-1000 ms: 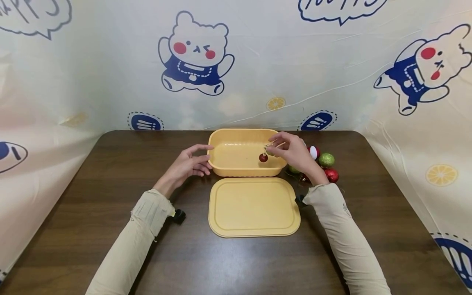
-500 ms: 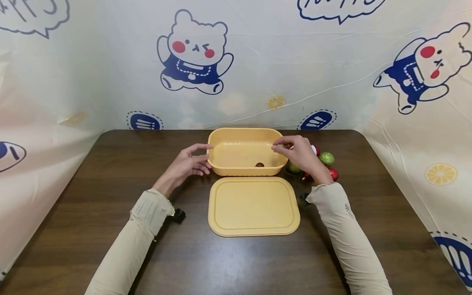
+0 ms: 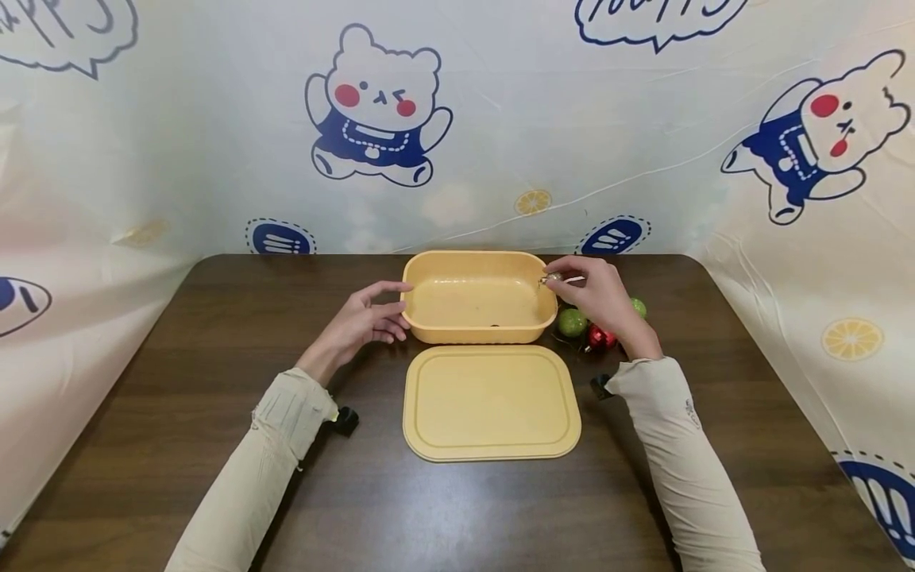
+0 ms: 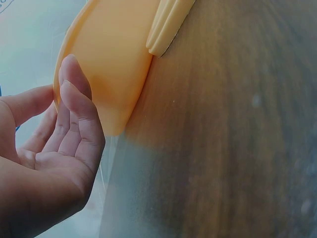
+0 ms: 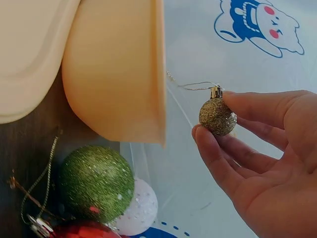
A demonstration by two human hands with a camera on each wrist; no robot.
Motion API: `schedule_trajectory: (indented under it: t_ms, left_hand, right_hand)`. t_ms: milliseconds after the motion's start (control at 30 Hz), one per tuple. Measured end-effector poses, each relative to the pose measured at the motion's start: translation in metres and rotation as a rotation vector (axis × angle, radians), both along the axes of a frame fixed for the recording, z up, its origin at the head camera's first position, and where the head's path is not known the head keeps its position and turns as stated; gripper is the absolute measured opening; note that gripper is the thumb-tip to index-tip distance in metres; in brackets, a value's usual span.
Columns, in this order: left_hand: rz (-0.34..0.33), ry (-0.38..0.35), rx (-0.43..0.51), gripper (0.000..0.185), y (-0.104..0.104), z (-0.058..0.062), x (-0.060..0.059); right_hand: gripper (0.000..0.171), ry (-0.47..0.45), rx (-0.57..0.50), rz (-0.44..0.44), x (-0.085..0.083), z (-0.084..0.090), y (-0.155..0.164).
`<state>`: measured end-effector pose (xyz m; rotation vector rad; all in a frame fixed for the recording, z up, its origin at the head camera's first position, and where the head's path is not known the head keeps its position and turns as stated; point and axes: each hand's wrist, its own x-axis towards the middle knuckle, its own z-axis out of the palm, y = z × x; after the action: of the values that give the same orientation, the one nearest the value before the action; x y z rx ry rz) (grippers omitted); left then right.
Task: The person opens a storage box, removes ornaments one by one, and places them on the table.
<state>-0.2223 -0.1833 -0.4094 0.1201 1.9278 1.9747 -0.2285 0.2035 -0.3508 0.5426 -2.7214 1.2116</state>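
Note:
My right hand pinches a small gold glitter Christmas ball between thumb and fingertips, just at the right end of a yellow oblong box. A thin string loops from the ball's cap in the right wrist view. At the box's left end, my left hand touches the wall and rim with loosely bent fingers. Inside the box, only a dark speck of a small ball shows over the near wall. The box's yellow lid lies flat on the table in front of it.
Right of the box, partly under my right forearm, lie loose ornaments: a green glitter ball, a red ball and another green ball. A white ball shows in the right wrist view. A printed cloth hangs behind the table.
The small red ball that dangled from my right hand dropped into the box. My right hand shifted right, and a gold ball now shows in its fingers. The left hand stayed put.

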Motion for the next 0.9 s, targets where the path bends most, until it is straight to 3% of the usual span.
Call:
schedule_trajectory:
  t_ms: [600,900]
  left_hand:
    - [0.004,-0.006,-0.005,0.042,0.0,0.0,0.001]
    - [0.003,-0.004,-0.007,0.042,0.0,-0.002,-0.001]
  right_hand:
    - [0.021,0.035,0.073,-0.135,0.017,0.004,0.029]
    - [0.02,0.046,0.106,-0.148,0.022,-0.001,0.045]
